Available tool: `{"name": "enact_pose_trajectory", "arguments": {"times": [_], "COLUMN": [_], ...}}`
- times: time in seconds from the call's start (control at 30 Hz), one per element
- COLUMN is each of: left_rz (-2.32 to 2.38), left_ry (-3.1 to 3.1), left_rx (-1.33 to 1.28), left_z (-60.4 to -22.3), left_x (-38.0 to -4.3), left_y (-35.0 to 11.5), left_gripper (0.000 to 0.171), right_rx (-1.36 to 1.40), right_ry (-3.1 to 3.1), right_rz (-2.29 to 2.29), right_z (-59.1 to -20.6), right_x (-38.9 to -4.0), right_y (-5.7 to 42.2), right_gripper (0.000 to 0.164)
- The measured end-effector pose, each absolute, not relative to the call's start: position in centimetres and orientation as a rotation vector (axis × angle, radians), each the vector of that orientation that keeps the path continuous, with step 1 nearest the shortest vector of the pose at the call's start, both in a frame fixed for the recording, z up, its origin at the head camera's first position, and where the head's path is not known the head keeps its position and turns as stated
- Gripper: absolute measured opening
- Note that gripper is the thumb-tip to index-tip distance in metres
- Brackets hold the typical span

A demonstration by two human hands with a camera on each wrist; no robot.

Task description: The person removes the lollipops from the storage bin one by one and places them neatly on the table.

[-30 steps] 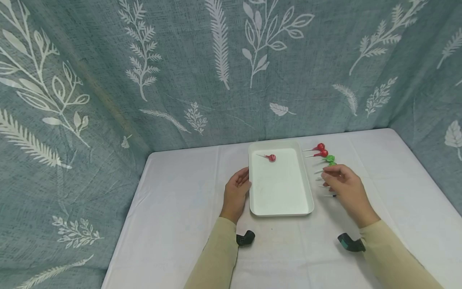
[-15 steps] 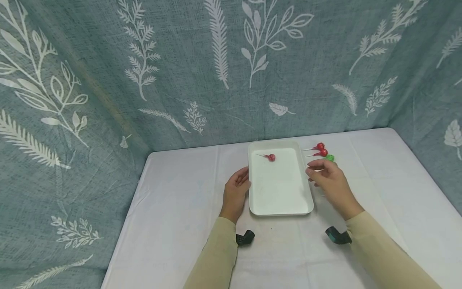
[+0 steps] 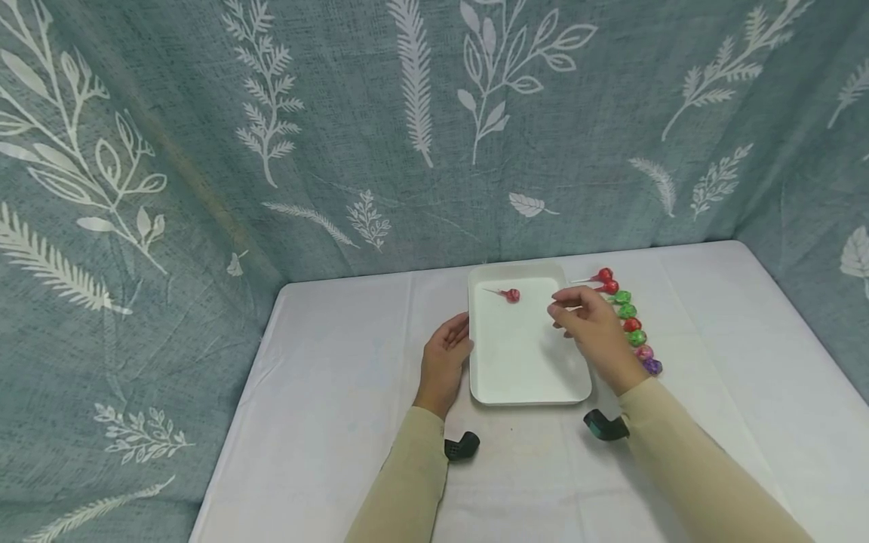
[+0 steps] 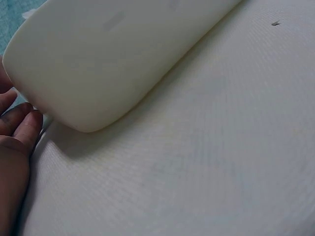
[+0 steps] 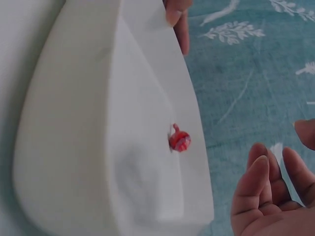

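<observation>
A white rectangular tray (image 3: 529,339) lies on the table, with one red-wrapped lollipop (image 3: 512,296) near its far left corner. Along the tray's left side rests my left hand (image 3: 444,362), thumb tip at the rim and fingers against the outer wall. My right hand (image 3: 591,328) hovers over the tray's right side. In the right wrist view its fingers are loosely bent, with a gap to the thumb and nothing visible between them. To the right of the tray, partly behind this hand, runs a column of several lollipops (image 3: 633,324) in red, green, pink and purple wrappers.
A white cloth (image 3: 339,392) covers the table. Blue-green leaf-patterned curtain (image 3: 434,204) stands behind it and at both sides. A black wrist device (image 3: 463,446) shows at the left sleeve, another black device (image 3: 604,426) at the right.
My right hand has moved left from above the lollipop column to over the tray, uncovering the lower lollipops. The left hand, the tray and the lollipop in it have stayed put.
</observation>
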State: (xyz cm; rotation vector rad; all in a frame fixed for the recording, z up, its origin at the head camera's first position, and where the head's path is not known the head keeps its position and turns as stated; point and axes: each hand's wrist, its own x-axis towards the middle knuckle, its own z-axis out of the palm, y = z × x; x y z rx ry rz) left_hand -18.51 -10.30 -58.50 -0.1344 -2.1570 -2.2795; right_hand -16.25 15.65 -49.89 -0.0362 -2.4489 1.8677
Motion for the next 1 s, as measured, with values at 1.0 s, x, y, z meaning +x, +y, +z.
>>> {"name": "enact_pose_trajectory", "arguments": {"times": [1.0], "left_rz": [-2.316], "left_ry": [-2.120], "left_rx": [-0.146], "left_z": [-58.3], "left_x": [-18.6], "left_y": [-10.2], "left_gripper": [0.046], "right_rx": [-0.184], "right_ry": [-2.380], "right_rz": [2.009], "right_z": [-51.7], "right_x": [-22.6], "right_y": [11.8], "right_gripper": [0.036]}}
